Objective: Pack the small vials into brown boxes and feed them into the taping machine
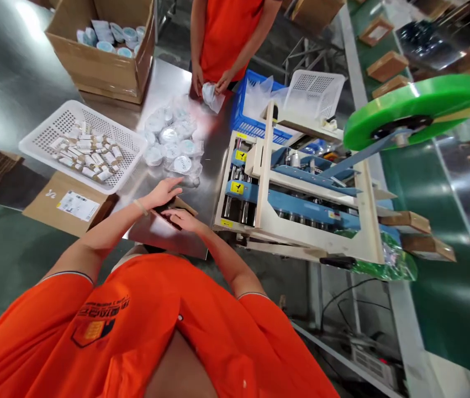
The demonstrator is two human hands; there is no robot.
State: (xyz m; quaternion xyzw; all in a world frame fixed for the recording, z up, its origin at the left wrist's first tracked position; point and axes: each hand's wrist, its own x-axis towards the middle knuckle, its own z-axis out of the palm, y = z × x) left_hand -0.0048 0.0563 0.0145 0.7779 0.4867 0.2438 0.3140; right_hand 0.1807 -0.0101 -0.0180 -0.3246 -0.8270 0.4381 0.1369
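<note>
On the metal table near my body lies a small brown cardboard box [185, 206] with a raised flap. My left hand [162, 194] rests over its left side, fingers stretched out and apart. At the near edge, my right hand [183, 220] has its fingers closed on the cardboard. The box's inside is mostly hidden by both hands. Just beyond them is a pile of round white items in clear plastic bags [172, 141]. Left of the pile, a white perforated basket [131, 160] holds many small white-and-brown rolls or bottles [89, 152]; which of these cannot be made out.
A co-worker in orange [228, 38] handles a bagged round item [210, 95] across the table. A large carton [102, 69] stands at back left, a flat labelled carton [67, 207] below the basket. Right are a taping machine [292, 190], green tape roll [417, 110] and blue crate [243, 108].
</note>
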